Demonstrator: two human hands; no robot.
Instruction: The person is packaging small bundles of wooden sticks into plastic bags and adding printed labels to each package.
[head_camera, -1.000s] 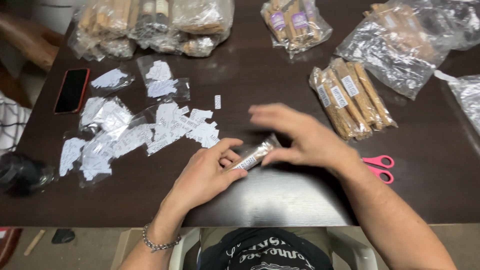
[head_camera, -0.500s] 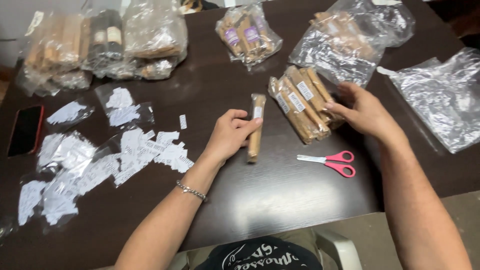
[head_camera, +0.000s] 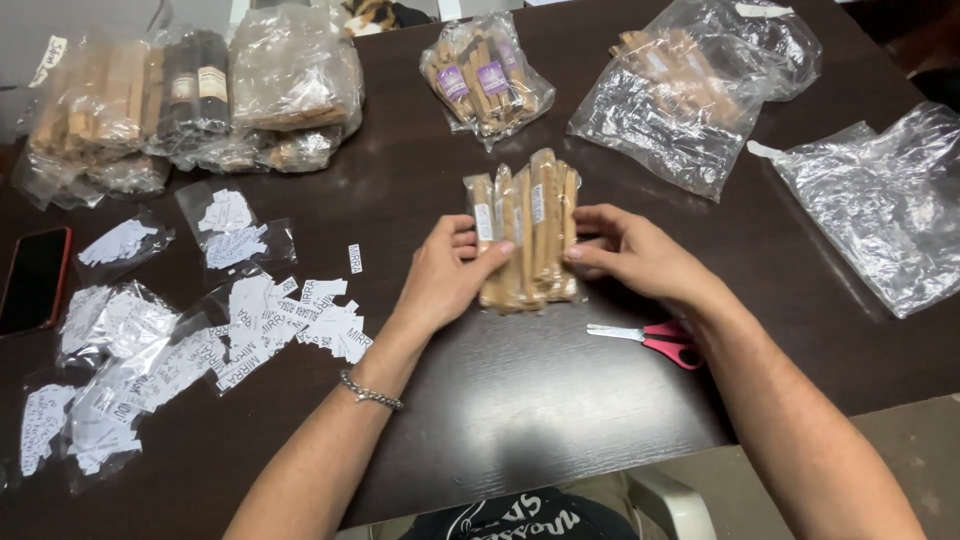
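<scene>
A row of several clear-wrapped brown sticks (head_camera: 527, 232), each with a small white label, lies on the dark wooden table (head_camera: 520, 400). My left hand (head_camera: 445, 275) presses against the left side of this row, thumb on the leftmost stick. My right hand (head_camera: 630, 252) presses against the row's right side, fingertips touching the outer stick. Both hands squeeze the sticks together between them.
Red-handled scissors (head_camera: 655, 337) lie just below my right hand. Loose white paper labels (head_camera: 260, 320) and small clear bags of labels (head_camera: 95, 400) cover the left. A phone (head_camera: 35, 278) lies far left. Bags of sticks (head_camera: 487, 78) and crumpled clear plastic bags (head_camera: 880, 210) sit behind and right.
My left hand has laid the single wrapped stick in with the row. Both hands now close in on the row from either side.
</scene>
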